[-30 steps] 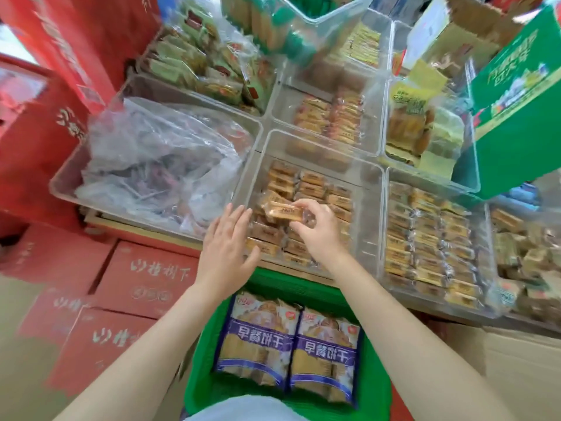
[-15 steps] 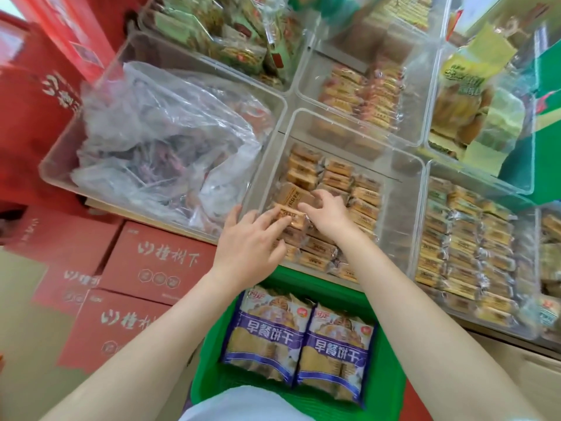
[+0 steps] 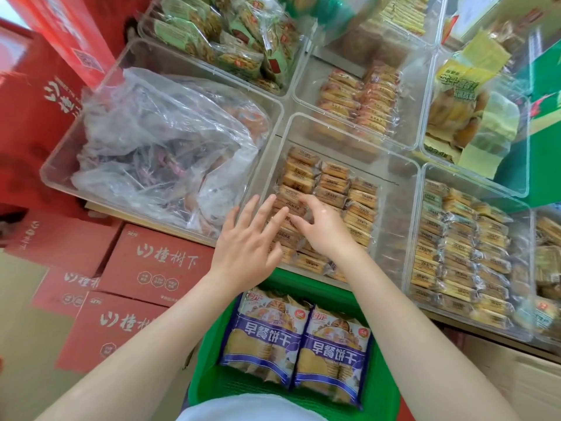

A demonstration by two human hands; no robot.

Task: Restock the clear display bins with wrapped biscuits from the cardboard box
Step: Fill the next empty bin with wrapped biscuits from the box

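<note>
The wrapped biscuits (image 3: 331, 189) are being squared in the centre clear bin (image 3: 394, 165). The left hand (image 3: 246, 241) is spread flat, released; the right hand (image 3: 321, 229) seemingly pinches one packet. Rows should be pressed level, edges aligned.

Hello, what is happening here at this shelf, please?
A person is arranging wrapped biscuits in a clear display bin. The left hand lies open with straight fingers over the near rows, and the right hand touches the packs with curled fingers. The far part of the bin is not yet filled. A green basket below holds two purple biscuit bags.
</note>
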